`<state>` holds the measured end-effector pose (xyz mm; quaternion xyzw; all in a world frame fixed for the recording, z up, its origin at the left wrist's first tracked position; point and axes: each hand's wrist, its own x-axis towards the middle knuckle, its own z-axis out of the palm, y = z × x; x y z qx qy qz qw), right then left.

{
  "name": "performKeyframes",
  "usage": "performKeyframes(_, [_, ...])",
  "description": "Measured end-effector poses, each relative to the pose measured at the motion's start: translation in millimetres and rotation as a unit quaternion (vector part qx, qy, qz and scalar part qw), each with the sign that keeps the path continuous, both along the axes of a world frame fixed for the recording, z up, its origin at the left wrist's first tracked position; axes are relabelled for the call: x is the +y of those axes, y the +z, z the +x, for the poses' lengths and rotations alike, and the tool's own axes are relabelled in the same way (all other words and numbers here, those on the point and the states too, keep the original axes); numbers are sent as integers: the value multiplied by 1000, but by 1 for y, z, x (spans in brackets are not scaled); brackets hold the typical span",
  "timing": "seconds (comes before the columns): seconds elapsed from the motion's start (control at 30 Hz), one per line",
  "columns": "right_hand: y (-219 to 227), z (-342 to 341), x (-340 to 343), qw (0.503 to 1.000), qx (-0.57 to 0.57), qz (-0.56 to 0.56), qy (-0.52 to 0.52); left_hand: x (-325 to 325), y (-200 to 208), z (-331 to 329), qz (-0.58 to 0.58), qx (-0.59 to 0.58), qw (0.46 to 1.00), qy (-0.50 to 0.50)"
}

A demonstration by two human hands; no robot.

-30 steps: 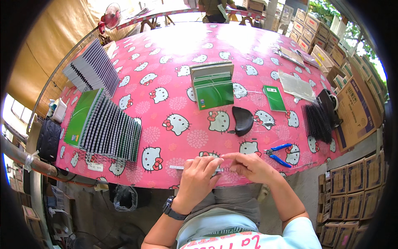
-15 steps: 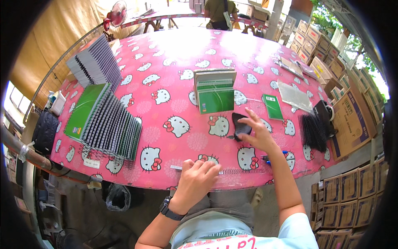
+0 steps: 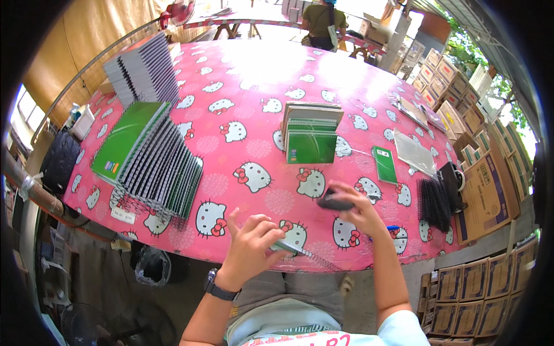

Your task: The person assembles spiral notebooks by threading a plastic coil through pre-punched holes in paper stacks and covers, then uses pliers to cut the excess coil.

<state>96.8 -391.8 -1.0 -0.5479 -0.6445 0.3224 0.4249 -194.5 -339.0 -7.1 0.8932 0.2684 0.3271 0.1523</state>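
Near the table's front edge, my left hand (image 3: 251, 248) pinches a thin pale strip-like piece (image 3: 283, 245) between thumb and fingers; its index finger sticks out. A thin spiral wire coil (image 3: 317, 259) runs from that piece to the right along the edge. Farther right, my right hand (image 3: 360, 213) is closed on a dark, smooth, tapered object (image 3: 334, 200), just off or on the table; motion blur hides its exact kind. Beyond it stands a small group of green notebooks (image 3: 311, 147). A blue pen-like item (image 3: 392, 228) lies partly hidden by my right wrist.
Tall stacks of spiral notebooks, green (image 3: 130, 141) and grey (image 3: 141, 72), stand on the left. To the right lie a small green booklet (image 3: 385, 164), a clear plastic sheet (image 3: 414, 151) and black coils (image 3: 434, 202). Cartons (image 3: 487, 187) stand beside the pink table; a person (image 3: 324, 26) is at the back.
My right hand has closed on the dark object that lay on the table and shifted it nearer. My left hand has moved left, and the pale piece with its coil has tilted.
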Motion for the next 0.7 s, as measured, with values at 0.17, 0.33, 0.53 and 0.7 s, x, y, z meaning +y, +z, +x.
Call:
performKeyframes(0.17, [-3,-42,-28,990,22,1,142,8,-12,3,-14,-24,999,-35])
performKeyframes(0.33, [5,-46,-25,972,118,52,198,10,-10,1,-18,-26,999,-43])
performKeyframes(0.53, [18,-48,-13,993,-37,65,93,13,-12,2,-9,-41,998,-47])
performKeyframes(0.7, [17,-64,-14,992,-80,47,89,12,-13,-1,-9,-52,998,-46])
